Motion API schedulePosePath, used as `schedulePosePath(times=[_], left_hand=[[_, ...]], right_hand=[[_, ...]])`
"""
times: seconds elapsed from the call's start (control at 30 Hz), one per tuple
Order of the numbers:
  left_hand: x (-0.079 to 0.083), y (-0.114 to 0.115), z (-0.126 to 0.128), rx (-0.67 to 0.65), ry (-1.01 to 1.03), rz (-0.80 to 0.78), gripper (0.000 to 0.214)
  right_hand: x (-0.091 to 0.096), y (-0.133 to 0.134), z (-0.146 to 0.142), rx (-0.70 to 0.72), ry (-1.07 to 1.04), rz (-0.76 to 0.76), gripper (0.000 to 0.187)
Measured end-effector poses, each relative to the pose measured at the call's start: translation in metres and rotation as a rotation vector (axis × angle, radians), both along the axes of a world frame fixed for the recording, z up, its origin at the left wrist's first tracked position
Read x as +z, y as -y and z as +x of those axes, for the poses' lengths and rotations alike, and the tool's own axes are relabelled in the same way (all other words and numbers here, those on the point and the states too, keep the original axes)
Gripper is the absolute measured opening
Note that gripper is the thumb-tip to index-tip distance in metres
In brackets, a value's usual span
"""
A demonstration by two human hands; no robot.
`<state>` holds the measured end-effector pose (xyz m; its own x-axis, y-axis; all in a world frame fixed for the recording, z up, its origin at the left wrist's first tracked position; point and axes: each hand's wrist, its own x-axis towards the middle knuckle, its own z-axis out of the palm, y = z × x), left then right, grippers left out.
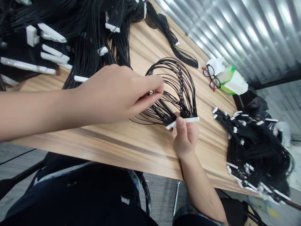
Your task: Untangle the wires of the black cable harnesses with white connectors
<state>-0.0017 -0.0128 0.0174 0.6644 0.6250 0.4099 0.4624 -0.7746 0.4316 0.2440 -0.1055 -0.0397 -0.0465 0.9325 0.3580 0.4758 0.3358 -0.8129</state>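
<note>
Dark clothing lies nearest, just below the edge of a light wood-grain table. The right hand grips a narrow white plastic connector strip between thumb and fingers, and thin black wire loops arch from it across the table, away from the person. The left hand pinches several of those wires. They look light, limp and prone to tangling; the stiff strip seems the surest hold.

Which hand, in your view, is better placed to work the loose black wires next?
Left hand, probably: its fingers are among the black wires, while the right hand pinches the white connector.
</note>
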Motion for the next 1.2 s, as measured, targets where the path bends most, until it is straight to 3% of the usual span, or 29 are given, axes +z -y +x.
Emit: schedulePosePath(times=[0.1,0.3,0.4,0.53,0.9,1.03,1.2], left_hand=[[-0.006,-0.002,0.001,0.070,-0.090,0.060,0.030],[-0.010,-0.003,-0.002,0.125,-0.178,0.170,0.042],[-0.011,-0.006,-0.002,0.080,-0.147,0.095,0.038],[-0.012,-0.009,0.001,-0.107,0.007,-0.086,0.030],[-0.032,-0.008,0.011,-0.296,0.352,-0.191,0.022],[-0.029,-0.006,0.010,-0.311,0.358,-0.171,0.019],[-0.028,-0.006,0.007,-0.268,0.251,-0.027,0.020]], right_hand=[[-0.001,0.001,-0.001,0.022,0.057,0.001,0.047],[0.007,0.001,-0.005,0.068,0.133,0.045,0.044],[0.011,0.000,-0.007,0.128,0.152,0.080,0.041],[0.009,0.000,-0.008,0.285,0.085,0.089,0.032],[0.006,0.004,-0.013,0.389,-0.123,0.003,0.021],[0.006,0.003,-0.013,0.396,-0.109,0.031,0.020],[0.004,0.003,-0.012,0.340,-0.099,0.044,0.025]])
